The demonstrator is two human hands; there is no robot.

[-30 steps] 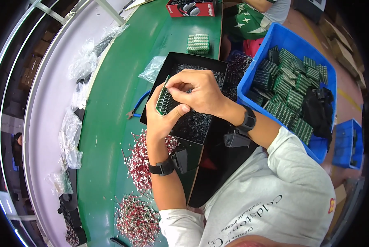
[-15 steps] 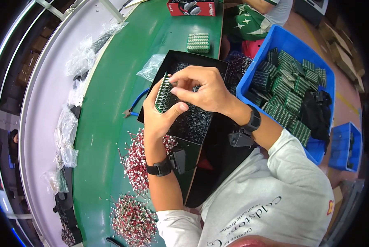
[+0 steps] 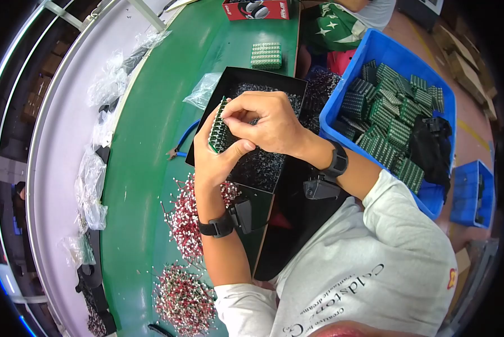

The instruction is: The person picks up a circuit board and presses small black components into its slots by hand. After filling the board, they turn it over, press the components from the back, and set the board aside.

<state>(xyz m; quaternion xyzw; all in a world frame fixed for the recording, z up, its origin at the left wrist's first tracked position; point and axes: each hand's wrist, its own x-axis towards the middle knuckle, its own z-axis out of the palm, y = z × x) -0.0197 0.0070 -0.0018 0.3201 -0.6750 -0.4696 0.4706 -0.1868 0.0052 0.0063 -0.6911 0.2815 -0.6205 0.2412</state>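
A green circuit board panel (image 3: 219,133) with rows of small pale parts stands tilted on edge in my left hand (image 3: 210,167). The fingers of that hand wrap behind it, and the thumb sticks out to the right. My right hand (image 3: 271,122) has thumb and forefinger pinched together at the panel's face; whatever lies between these fingertips is too small to make out. Beneath both hands is a black tray (image 3: 292,82) full of small dark bits. Loose red-and-white wire pieces lie in one pile (image 3: 185,224) by my left forearm and another pile (image 3: 183,303) nearer me.
Blue-handled pliers (image 3: 179,149) lie left of the tray, beside a clear plastic bag (image 3: 204,91). Beyond it sit a stack of green boards (image 3: 266,55) and a red box (image 3: 257,9). A blue bin (image 3: 333,106) of boards stands right. Another person (image 3: 370,12) is at the far side.
My right hand has moved slightly left, and its thumb and forefinger have closed together against the panel's face. The left hand keeps its hold on the panel.
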